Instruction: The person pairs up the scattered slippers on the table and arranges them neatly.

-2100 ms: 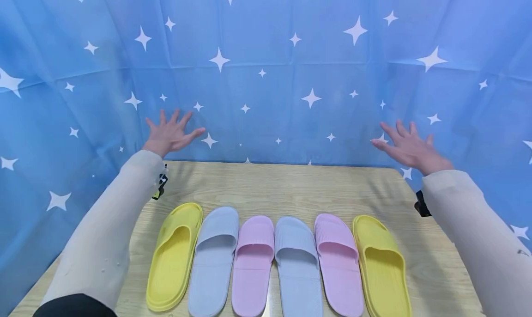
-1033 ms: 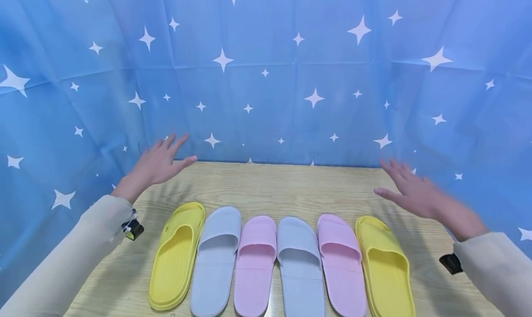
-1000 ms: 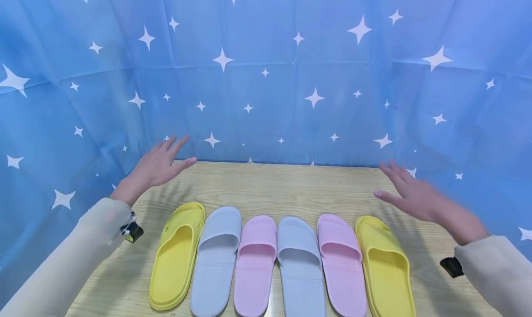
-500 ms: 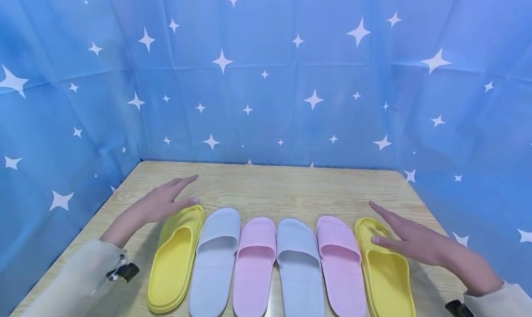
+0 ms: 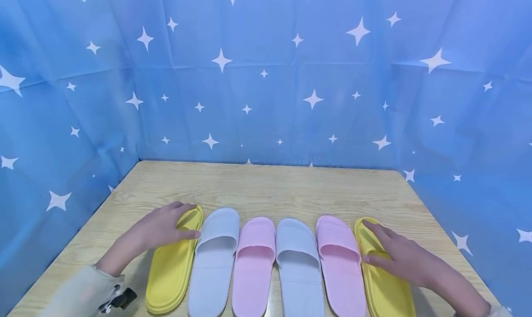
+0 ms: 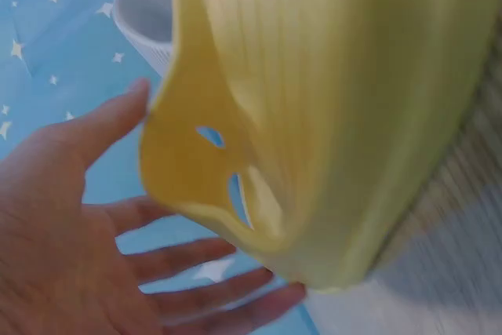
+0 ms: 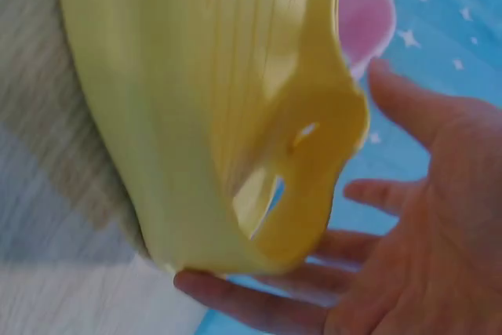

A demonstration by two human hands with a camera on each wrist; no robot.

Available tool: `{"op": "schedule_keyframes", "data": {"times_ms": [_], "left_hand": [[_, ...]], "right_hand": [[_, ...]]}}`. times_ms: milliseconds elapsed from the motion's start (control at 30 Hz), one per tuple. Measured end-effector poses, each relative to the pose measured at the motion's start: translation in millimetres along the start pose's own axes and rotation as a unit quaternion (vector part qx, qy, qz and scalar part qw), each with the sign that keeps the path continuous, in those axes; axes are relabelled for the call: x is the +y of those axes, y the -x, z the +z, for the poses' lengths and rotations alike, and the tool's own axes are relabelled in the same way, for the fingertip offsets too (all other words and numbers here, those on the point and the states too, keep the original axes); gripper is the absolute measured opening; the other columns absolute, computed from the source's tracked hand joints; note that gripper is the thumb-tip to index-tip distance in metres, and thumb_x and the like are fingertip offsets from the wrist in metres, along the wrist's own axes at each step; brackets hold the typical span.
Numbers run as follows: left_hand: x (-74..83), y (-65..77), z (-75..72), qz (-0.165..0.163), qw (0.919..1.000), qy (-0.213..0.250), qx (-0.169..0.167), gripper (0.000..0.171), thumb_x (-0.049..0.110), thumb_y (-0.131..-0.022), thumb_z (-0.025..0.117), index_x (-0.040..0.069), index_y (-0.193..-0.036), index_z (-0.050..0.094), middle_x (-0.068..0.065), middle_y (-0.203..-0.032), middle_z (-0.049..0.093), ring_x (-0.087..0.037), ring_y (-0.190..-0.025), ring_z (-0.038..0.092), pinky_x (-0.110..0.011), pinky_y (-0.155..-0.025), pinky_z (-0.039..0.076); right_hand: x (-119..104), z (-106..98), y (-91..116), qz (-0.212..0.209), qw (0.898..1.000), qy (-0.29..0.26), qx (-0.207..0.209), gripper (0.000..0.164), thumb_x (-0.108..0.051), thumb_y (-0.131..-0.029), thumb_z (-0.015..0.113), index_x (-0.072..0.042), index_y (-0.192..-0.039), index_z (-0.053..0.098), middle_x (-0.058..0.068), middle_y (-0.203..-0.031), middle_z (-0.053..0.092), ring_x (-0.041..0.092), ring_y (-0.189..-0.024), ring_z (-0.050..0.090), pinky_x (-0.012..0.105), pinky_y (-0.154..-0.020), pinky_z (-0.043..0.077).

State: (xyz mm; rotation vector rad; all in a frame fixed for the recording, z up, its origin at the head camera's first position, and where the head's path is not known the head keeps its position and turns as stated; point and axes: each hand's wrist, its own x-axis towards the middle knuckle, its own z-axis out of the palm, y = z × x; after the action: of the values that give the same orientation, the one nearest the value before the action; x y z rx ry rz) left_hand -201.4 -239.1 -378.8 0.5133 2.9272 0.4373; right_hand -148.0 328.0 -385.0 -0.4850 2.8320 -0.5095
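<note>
My left hand (image 5: 160, 227) hovers over the strap of the yellow slipper (image 5: 168, 277) at the row's left end. In the left wrist view its fingers are spread along the strap edge, the thumb tip close to the strap's other side. My right hand (image 5: 401, 259) is likewise over the strap of the other yellow slipper (image 5: 390, 291), at the right end. The right wrist view shows that thumb apart from the strap and the little finger near the slipper's outer side. Both hands partly hide the yellow straps in the head view.
Between the yellow slippers lie a grey-blue slipper (image 5: 209, 277), a pink slipper (image 5: 251, 280), a second grey-blue slipper (image 5: 301, 284) and a second pink slipper (image 5: 342, 280). They sit side by side on a wooden table (image 5: 270, 187). A blue star-patterned curtain (image 5: 266, 100) stands behind and at both sides.
Both hands have come down and back from in front of the curtain to the straps of the two yellow slippers. The slippers keep their places.
</note>
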Motion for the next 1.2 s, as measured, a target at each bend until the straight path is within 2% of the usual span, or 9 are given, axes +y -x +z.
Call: {"op": "schedule_keyframes", "data": {"times_ms": [133, 233, 333, 533, 633, 733, 833, 1000, 1200], "left_hand": [[5.7, 9.6, 1.0, -0.035, 0.9983, -0.004, -0.046, 0.101, 0.069, -0.082, 0.074, 0.007, -0.156, 0.044, -0.034, -0.154, 0.043, -0.059, -0.133, 0.049, -0.074, -0.101, 0.045], [9.4, 15.4, 1.8, -0.063, 0.9946, 0.008, -0.082, 0.113, 0.070, -0.079, 0.076, 0.009, -0.162, 0.031, -0.039, -0.160, 0.029, -0.067, -0.132, 0.043, -0.079, -0.099, 0.042], [12.5, 20.2, 2.9, -0.081, 0.9911, 0.023, -0.103, 0.120, 0.069, -0.079, 0.077, 0.011, -0.166, 0.018, -0.044, -0.162, 0.015, -0.073, -0.127, 0.042, -0.081, -0.097, 0.041], [14.1, 27.9, 6.4, -0.089, 0.9882, 0.045, -0.116, 0.124, 0.064, -0.082, 0.078, 0.006, -0.167, 0.007, -0.049, -0.160, 0.004, -0.077, -0.127, 0.037, -0.082, -0.098, 0.038], [13.2, 28.5, 7.4, -0.090, 0.9878, 0.051, -0.117, 0.123, 0.062, -0.084, 0.077, 0.007, -0.167, 0.005, -0.048, -0.161, 0.001, -0.079, -0.129, 0.032, -0.084, -0.098, 0.035], [11.5, 26.5, 7.1, -0.086, 0.9884, 0.045, -0.117, 0.122, 0.063, -0.084, 0.077, 0.008, -0.167, 0.006, -0.048, -0.161, 0.002, -0.078, -0.128, 0.035, -0.083, -0.098, 0.037], [9.8, 23.8, 5.9, -0.081, 0.9889, 0.039, -0.119, 0.122, 0.063, -0.084, 0.077, 0.008, -0.167, 0.007, -0.048, -0.161, 0.004, -0.076, -0.127, 0.038, -0.083, -0.098, 0.038], [7.1, 20.1, 3.9, -0.078, 0.9893, 0.040, -0.117, 0.121, 0.063, -0.084, 0.076, 0.008, -0.166, 0.007, -0.047, -0.161, 0.003, -0.077, -0.128, 0.036, -0.084, -0.099, 0.036], [4.7, 17.5, 4.1, -0.081, 0.9886, 0.046, -0.119, 0.121, 0.063, -0.084, 0.077, 0.007, -0.166, 0.007, -0.047, -0.161, 0.003, -0.077, -0.128, 0.036, -0.083, -0.099, 0.037]], "right_hand": [[-4.3, 5.5, 0.8, 0.020, 1.000, 0.021, 0.002, 0.086, -0.064, -0.096, 0.060, -0.006, -0.156, 0.039, 0.039, -0.156, 0.037, 0.062, -0.137, 0.042, 0.075, -0.096, 0.046], [-4.9, 9.2, 3.9, 0.031, 0.999, 0.033, 0.006, 0.088, -0.068, -0.092, 0.062, -0.006, -0.152, 0.044, 0.040, -0.156, 0.034, 0.063, -0.139, 0.039, 0.075, -0.094, 0.048], [-5.6, 12.6, 7.1, 0.036, 0.998, 0.042, 0.017, 0.092, -0.069, -0.089, 0.066, -0.006, -0.152, 0.044, 0.045, -0.154, 0.032, 0.065, -0.135, 0.042, 0.075, -0.088, 0.050], [-5.6, 12.2, 4.2, 0.058, 0.997, 0.047, 0.006, 0.091, -0.066, -0.092, 0.065, -0.007, -0.157, 0.040, 0.051, -0.152, 0.026, 0.068, -0.125, 0.049, 0.076, -0.084, 0.050], [-2.3, 9.7, 0.8, 0.064, 0.997, 0.049, -0.003, 0.089, -0.060, -0.093, 0.066, -0.007, -0.158, 0.038, 0.051, -0.154, 0.023, 0.069, -0.128, 0.045, 0.077, -0.084, 0.049], [3.3, 7.6, -1.7, 0.067, 0.997, 0.048, -0.003, 0.087, -0.055, -0.094, 0.068, -0.006, -0.159, 0.037, 0.050, -0.155, 0.022, 0.070, -0.133, 0.038, 0.078, -0.084, 0.047], [10.1, 6.2, -3.6, 0.058, 0.997, 0.046, 0.009, 0.085, -0.053, -0.094, 0.069, -0.005, -0.158, 0.038, 0.049, -0.155, 0.023, 0.070, -0.134, 0.036, 0.079, -0.085, 0.046], [21.4, 1.0, -11.2, 0.041, 0.998, 0.045, 0.033, 0.083, -0.050, -0.094, 0.070, -0.005, -0.157, 0.040, 0.050, -0.154, 0.024, 0.072, -0.133, 0.034, 0.081, -0.086, 0.044], [33.0, -4.3, -24.0, 0.025, 0.998, 0.028, 0.042, 0.080, -0.043, -0.093, 0.073, -0.003, -0.156, 0.043, 0.051, -0.152, 0.025, 0.072, -0.135, 0.030, 0.083, -0.089, 0.041]]}}
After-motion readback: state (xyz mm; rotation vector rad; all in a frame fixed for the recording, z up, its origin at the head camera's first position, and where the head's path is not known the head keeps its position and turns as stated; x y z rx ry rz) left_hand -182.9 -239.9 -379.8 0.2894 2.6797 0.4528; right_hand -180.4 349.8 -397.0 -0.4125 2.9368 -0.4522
